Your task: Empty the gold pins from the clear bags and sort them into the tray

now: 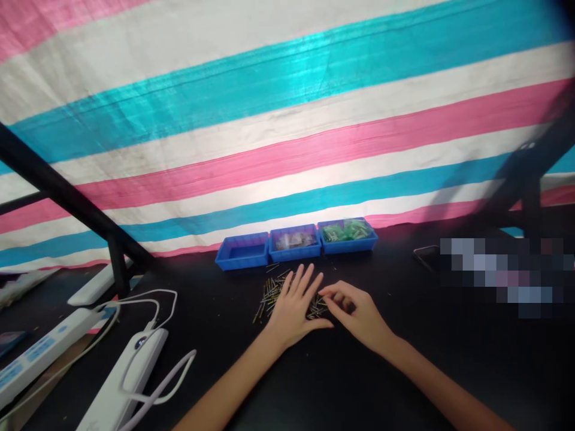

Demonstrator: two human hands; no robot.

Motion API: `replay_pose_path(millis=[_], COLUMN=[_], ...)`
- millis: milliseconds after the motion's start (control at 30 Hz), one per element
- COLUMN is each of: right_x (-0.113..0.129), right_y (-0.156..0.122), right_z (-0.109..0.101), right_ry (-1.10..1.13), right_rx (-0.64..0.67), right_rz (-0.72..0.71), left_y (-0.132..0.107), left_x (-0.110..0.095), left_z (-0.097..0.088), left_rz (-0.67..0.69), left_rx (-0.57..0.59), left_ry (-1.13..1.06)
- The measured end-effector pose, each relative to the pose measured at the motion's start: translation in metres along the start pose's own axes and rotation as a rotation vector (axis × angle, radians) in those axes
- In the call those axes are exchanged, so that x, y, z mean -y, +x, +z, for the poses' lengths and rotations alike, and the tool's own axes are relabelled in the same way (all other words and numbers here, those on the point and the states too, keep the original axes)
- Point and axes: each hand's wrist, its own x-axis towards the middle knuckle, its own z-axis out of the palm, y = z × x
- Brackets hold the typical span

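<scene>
**pinhead_22:** ok, what's sitting around the pile of metal pins (269, 294)? Left to right pls.

**benchrat:** Sure. Far left of the pile there's a white power strip (40, 353). A second power strip (135, 365) lies a bit closer to the pile, with white cable looped over it. Both are on the black table (314, 383). Up and left of the pile, a black frame strut (67, 197) slants down to the table. Right behind the pile sit three blue trays in a row, side by side. There's the left tray (242, 251), then the middle tray (295, 241) with clear little bags. The right tray (348, 232) has green parts in it. Behind the trays hangs a pink, white and turquoise striped tarp (287, 120).

**pinhead_22:** and the hands?

**benchrat:** The left hand (294, 311) lies palm down on the right half of the pile, fingers spread wide, gripping nothing. The right hand (359, 314) is at the pile's right edge, just beside the left one. Its fingers are curled in, with thumb and forefinger tips drawn together down at the pins. Can't make out whether a pin is actually between them, it's too small to see.
</scene>
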Motion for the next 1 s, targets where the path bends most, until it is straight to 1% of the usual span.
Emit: replay_pose_path(millis=[33,100,167,200,267,367,500,633,800,933,1000], right_x=[0.0,0.002,0.006,0.008,0.011,0.012,0.01,0.009,0.006,0.005,0.005], right_y=[0.0,-0.002,-0.004,-0.005,-0.008,-0.01,-0.009,-0.008,-0.008,-0.007,-0.007], right_z=[0.0,0.001,0.002,0.003,0.005,0.006,0.004,0.003,0.006,0.006,0.006], right_ry=[0.0,0.005,0.022,0.035,0.06,0.083,0.072,0.058,0.054,0.022,0.014], right_rx=[-0.013,-0.017,0.0,0.011,0.023,0.033,0.029,0.019,0.031,0.033,0.032], right_rz=[-0.002,-0.015,-0.027,-0.03,-0.035,-0.039,-0.025,-0.016,-0.021,0.008,0.012], left_y=[-0.003,-0.01,-0.015,-0.016,-0.016,-0.013,-0.013,-0.018,-0.021,-0.022,-0.023], left_x=[0.007,0.025,0.046,0.056,0.072,0.08,0.075,0.062,0.039,0.023,0.017], left_z=[-0.002,-0.007,-0.012,-0.014,-0.014,-0.009,0.002,0.009,0.012,0.01,0.009], left_rz=[-0.069,-0.248,-0.362,-0.378,-0.337,-0.31,-0.322,-0.331,-0.395,-0.464,-0.456], left_rx=[-0.019,-0.083,-0.137,-0.135,-0.079,-0.044,-0.028,-0.023,-0.065,-0.089,-0.079], left_ry=[-0.009,-0.017,-0.017,-0.032,-0.066,-0.082,-0.091,-0.089,-0.072,-0.032,-0.065])
